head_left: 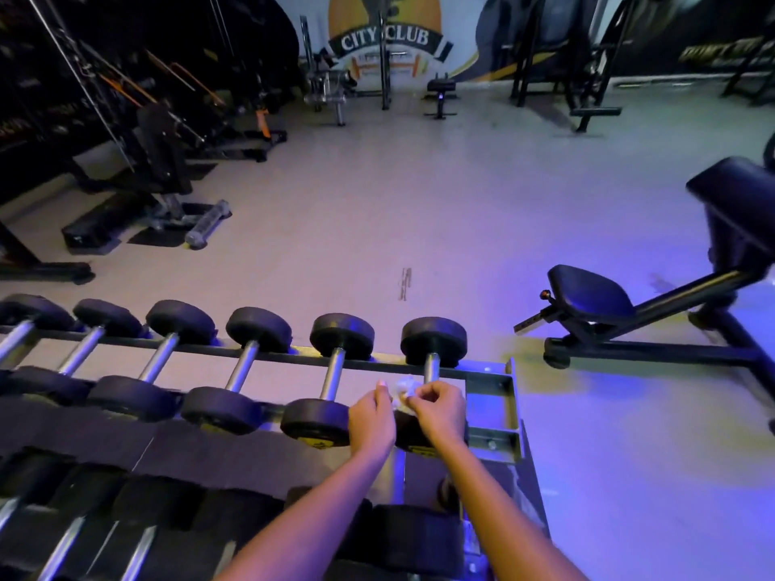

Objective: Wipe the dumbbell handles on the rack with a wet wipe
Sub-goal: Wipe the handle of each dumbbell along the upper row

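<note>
A black dumbbell rack (495,396) runs across the lower half of the head view, its top tier carrying several dumbbells with steel handles. A crumpled white wet wipe (406,388) is held between both hands over the near end of the rightmost dumbbell's handle (431,368). My left hand (372,417) pinches the wipe's left side, and my right hand (440,406) pinches its right side with curled fingers. The neighbouring handle (334,373) lies just left of my hands. Most of the wipe is hidden behind my fingers.
A lower tier of dumbbells (63,547) sits near the bottom edge. An adjustable bench (629,312) stands right of the rack. Cable machines (138,153) line the left side, and grey floor (398,195) stretches to a wall mural (386,39).
</note>
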